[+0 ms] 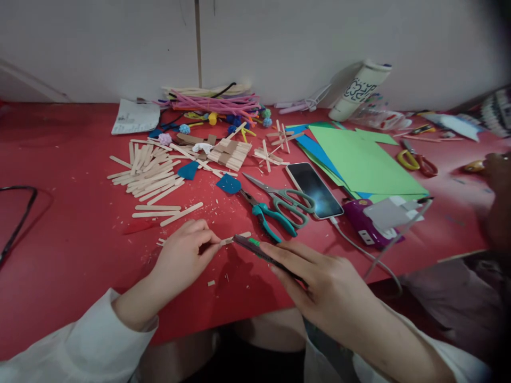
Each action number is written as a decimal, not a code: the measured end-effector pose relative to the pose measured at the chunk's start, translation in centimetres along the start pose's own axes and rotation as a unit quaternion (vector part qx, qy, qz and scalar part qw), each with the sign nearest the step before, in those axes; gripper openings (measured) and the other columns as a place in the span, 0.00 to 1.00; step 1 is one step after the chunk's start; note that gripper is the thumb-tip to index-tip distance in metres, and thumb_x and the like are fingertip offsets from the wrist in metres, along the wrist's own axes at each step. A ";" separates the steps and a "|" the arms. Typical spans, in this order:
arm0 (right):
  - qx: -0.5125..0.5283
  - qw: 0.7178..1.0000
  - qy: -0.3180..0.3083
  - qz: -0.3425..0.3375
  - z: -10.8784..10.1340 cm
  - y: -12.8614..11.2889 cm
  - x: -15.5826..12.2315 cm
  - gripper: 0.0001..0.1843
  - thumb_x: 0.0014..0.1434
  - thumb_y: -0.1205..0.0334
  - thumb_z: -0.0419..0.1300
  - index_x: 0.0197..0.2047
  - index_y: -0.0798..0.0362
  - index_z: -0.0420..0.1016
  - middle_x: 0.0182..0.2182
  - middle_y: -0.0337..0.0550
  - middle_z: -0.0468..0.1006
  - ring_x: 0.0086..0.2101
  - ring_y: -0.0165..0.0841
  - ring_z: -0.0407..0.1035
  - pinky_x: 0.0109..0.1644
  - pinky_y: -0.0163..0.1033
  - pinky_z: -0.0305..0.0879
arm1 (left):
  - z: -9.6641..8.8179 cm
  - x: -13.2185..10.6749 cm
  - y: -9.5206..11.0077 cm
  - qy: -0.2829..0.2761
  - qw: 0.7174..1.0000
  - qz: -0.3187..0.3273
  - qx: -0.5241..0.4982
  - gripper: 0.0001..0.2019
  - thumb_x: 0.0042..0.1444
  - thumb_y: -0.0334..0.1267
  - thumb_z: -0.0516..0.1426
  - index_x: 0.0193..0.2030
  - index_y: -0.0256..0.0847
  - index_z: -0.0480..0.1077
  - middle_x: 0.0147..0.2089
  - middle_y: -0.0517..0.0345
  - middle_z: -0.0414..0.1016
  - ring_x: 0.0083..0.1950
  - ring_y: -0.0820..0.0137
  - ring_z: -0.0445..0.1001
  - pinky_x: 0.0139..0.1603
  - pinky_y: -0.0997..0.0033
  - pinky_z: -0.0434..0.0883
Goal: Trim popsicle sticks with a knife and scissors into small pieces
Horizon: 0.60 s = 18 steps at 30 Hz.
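My left hand pinches one end of a wooden craft stick between thumb and fingertips, a little above the red table. My right hand is closed around a long, narrow, dark tool with a green patch; its exact kind I cannot make out. The tool's tip meets the stick near my left fingertips and covers part of it. Beyond my hands lie teal-handled pliers and grey-green scissors. Three loose craft sticks are just past my left hand, before a larger stick pile.
Wood chips dot the red table. A phone charges by cable from a purple power adapter. Green paper, pipe cleaners and a white tumbler stand farther back. Another person's hand is at right.
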State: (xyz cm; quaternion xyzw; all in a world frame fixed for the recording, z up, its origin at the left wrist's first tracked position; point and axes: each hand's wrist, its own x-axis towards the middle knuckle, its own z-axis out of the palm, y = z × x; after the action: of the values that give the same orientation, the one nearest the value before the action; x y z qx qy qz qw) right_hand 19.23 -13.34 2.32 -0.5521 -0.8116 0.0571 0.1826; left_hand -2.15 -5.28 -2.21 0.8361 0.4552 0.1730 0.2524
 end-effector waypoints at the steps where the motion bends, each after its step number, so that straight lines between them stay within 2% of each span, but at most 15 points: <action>1: -0.008 1.000 -0.008 -0.006 -0.1 -0.1 0.1 0.18 0.60 0.68 0.49 0.51 0.53 0.72 0.38 0.43 0.79 0.27 0.29 0.74 0.34 0.35 0.75 | 0.0 0.0 0.0 -0.003 1.000 0.000 0.001 0.09 0.57 0.37 0.53 0.29 0.41 0.73 0.30 0.58 0.69 0.35 0.69 0.68 0.36 0.69 0.64; 5: -0.052 0.998 -0.029 -0.027 -0.3 -0.3 0.3 0.19 0.60 0.69 0.49 0.53 0.52 0.71 0.37 0.44 0.79 0.27 0.29 0.74 0.32 0.34 0.73 | 0.0 0.1 -0.1 -0.005 1.000 0.000 -0.002 0.09 0.56 0.36 0.54 0.29 0.41 0.73 0.30 0.58 0.69 0.35 0.69 0.68 0.36 0.69 0.64; 10: -0.112 0.992 -0.034 -0.051 -0.3 -0.8 0.4 0.20 0.58 0.70 0.50 0.52 0.57 0.72 0.37 0.47 0.79 0.24 0.30 0.72 0.25 0.35 0.71 | 0.1 0.1 -0.1 0.003 1.000 0.006 -0.003 0.09 0.56 0.36 0.54 0.28 0.39 0.73 0.29 0.58 0.69 0.34 0.69 0.68 0.36 0.69 0.64; 18: -0.147 0.987 -0.031 -0.057 -0.5 -1.4 0.9 0.21 0.55 0.72 0.49 0.50 0.59 0.73 0.35 0.48 0.79 0.22 0.31 0.72 0.25 0.37 0.72 | 0.2 0.1 -0.3 0.000 1.000 0.006 -0.017 0.09 0.57 0.36 0.54 0.28 0.39 0.73 0.28 0.59 0.67 0.33 0.71 0.67 0.35 0.70 0.64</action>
State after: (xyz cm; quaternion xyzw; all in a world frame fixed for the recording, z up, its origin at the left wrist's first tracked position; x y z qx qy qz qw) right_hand 17.93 -13.14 3.41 -0.5236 -0.8466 -0.0563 0.0768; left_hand -2.21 -5.10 -2.57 0.8343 0.4474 0.1823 0.2657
